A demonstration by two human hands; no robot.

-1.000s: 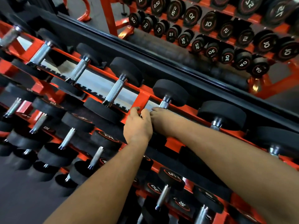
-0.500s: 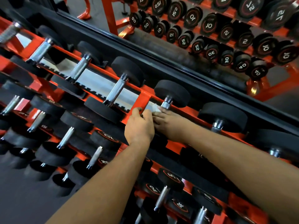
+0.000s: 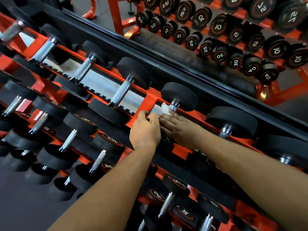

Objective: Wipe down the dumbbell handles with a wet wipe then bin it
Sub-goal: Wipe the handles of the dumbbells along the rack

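Note:
A white wet wipe [image 3: 164, 108] pokes out at the fingertips of my right hand [image 3: 176, 128], which holds it wrapped on the knurled steel handle [image 3: 174, 107] of a black dumbbell on the top shelf. Only the handle's far end shows, just below the far head [image 3: 180, 95]. The hands cover its near head. My left hand [image 3: 144, 129] sits just left of the right one, touching it, with fingers curled over the orange rack rail [image 3: 150, 101] beside the handle.
The orange rack [image 3: 41, 42] carries rows of black dumbbells with bare steel handles [image 3: 120, 93] to the left and on the lower shelves. A mirror behind reflects numbered dumbbell ends [image 3: 220, 55]. Dark gym floor [image 3: 25, 205] lies at lower left. No bin is in view.
My right hand has slid along the handle toward its far end, and the white wipe now shows at the fingertips. The left hand stays on the rail beside it.

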